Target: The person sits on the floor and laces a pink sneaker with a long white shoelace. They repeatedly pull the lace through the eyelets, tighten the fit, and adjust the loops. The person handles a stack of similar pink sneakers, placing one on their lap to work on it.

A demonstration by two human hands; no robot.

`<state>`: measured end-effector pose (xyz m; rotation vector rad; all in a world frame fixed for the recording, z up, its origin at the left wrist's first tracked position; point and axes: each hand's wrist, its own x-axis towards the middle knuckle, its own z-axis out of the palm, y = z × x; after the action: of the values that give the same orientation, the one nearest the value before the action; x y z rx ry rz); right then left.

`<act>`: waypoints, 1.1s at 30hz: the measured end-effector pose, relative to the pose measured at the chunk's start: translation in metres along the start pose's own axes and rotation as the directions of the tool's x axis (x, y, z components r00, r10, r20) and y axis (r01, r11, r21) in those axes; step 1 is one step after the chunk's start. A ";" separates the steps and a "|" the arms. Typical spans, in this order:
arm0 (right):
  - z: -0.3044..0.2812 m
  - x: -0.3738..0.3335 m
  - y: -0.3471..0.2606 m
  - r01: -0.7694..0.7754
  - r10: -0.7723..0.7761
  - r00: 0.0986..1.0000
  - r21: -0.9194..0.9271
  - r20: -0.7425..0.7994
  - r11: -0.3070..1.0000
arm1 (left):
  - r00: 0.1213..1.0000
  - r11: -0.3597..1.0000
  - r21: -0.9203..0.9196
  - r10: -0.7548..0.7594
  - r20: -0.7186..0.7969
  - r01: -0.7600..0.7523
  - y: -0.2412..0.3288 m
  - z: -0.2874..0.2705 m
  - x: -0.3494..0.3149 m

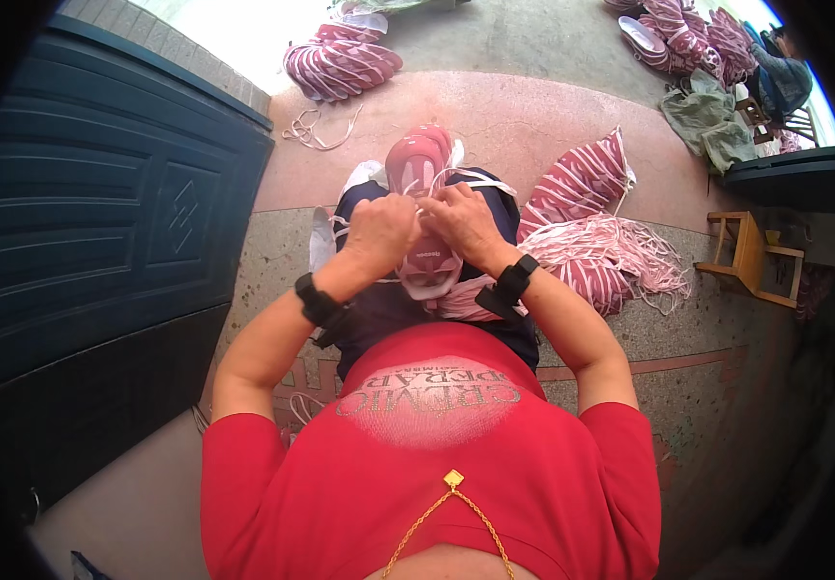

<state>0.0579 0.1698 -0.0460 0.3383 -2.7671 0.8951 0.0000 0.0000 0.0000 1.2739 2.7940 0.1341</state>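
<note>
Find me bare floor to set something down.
Free: pink floor ahead, between the shoe and the green cloth; speckled floor left of your legs, beside the dark door. Crowded: right of your legs, under pink shoe pieces and laces.

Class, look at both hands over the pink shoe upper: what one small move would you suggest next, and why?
I would probably ease the white lace gently outward with the right hand, the left hand steadying. Both hands meet over the middle of the pink shoe upper, and lace shows beside the right hand; what each hand grips is hard to tell.
</note>
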 end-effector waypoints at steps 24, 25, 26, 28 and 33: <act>0.026 0.043 0.008 -0.185 0.177 0.980 0.092 0.090 0.978 | 0.954 0.864 -0.454 -0.287 -0.085 0.219 -0.041 0.050 0.004; 0.026 0.043 0.008 -0.180 0.172 0.981 0.091 0.087 0.980 | 0.959 0.920 -0.345 -0.246 -0.142 0.185 -0.041 0.049 0.006; 0.027 0.043 0.008 -0.175 0.167 0.982 0.089 0.084 0.981 | 0.962 0.938 -0.313 -0.210 -0.173 0.148 -0.042 0.047 0.007; 0.028 0.042 0.009 -0.172 0.164 0.983 0.093 0.084 0.981 | 0.971 0.967 -0.239 -0.137 -0.197 0.088 -0.043 0.044 0.009; 0.028 0.043 0.010 -0.170 0.164 0.980 0.045 0.114 0.984 | 0.979 0.991 -0.125 0.020 -0.204 -0.047 -0.040 0.040 0.019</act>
<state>0.0105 0.1547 -0.0617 0.1703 -2.9109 1.0218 -0.0384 -0.0100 -0.0444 1.3472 2.8726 0.4644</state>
